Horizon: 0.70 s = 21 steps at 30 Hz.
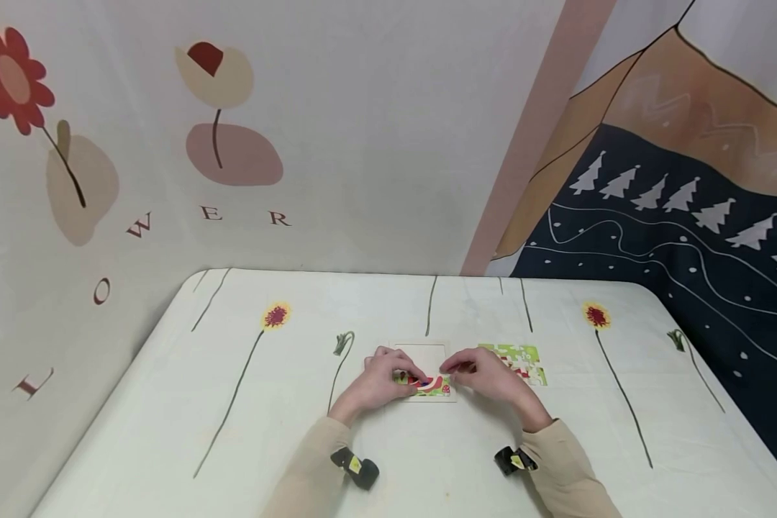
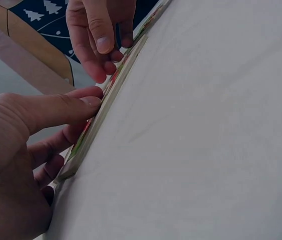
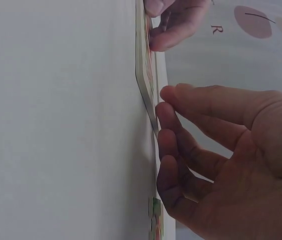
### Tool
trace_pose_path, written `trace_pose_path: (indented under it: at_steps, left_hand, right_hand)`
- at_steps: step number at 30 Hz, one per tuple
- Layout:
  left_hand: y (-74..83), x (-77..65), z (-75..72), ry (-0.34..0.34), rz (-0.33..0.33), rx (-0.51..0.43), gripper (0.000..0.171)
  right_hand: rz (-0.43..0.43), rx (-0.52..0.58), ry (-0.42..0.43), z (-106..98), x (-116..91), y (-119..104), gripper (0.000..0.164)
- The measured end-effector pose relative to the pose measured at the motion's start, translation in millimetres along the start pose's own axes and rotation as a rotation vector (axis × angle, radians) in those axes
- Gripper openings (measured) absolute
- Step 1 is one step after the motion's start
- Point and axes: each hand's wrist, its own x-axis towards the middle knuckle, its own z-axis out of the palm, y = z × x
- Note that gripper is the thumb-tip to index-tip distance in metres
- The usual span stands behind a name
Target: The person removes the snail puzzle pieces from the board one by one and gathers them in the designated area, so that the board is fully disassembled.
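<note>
A shallow pale puzzle tray (image 1: 424, 354) lies flat on the table, its far part bare. Colourful red and green jigsaw pieces (image 1: 435, 389) fill the near part. My left hand (image 1: 380, 379) rests at the tray's left side, thumb and fingertips pressing on the pieces. The left wrist view shows the thumb (image 2: 88, 103) stretched along the tray's near edge (image 2: 111, 105). At the right edge is my right hand (image 1: 488, 373), fingers loosely bent, with nothing seen between them. In the right wrist view, its thumb and index tips are close together beside the tray corner (image 3: 148, 107).
Right of the tray lies a group of green and red puzzle pieces (image 1: 528, 355), partly behind the right hand. The white tablecloth (image 1: 168, 403) carries printed flowers. A patterned cloth wall (image 1: 388, 144) rises behind the table. Black wrist cameras (image 1: 356, 467) sit at both cuffs.
</note>
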Motion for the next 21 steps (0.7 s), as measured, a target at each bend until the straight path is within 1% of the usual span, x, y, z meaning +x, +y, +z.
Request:
trace_pose_path:
  at_steps: [6, 12, 21]
  left_hand:
    - [0.3, 0.3, 0.2, -0.009, 0.003, 0.015, 0.022]
    - [-0.4, 1.4, -0.2, -0.018, -0.007, 0.010, 0.023]
    - [0.3, 0.8, -0.3, -0.024, -0.022, 0.009, 0.023]
  right_hand:
    - [-0.028, 0.000, -0.016, 2.0, 1.4, -1.5, 0.021]
    - [-0.007, -0.003, -0.032, 2.7, 2.0, -4.2, 0.021]
    - [0.000, -0.034, -0.026, 5.3, 3.6, -3.5, 0.018]
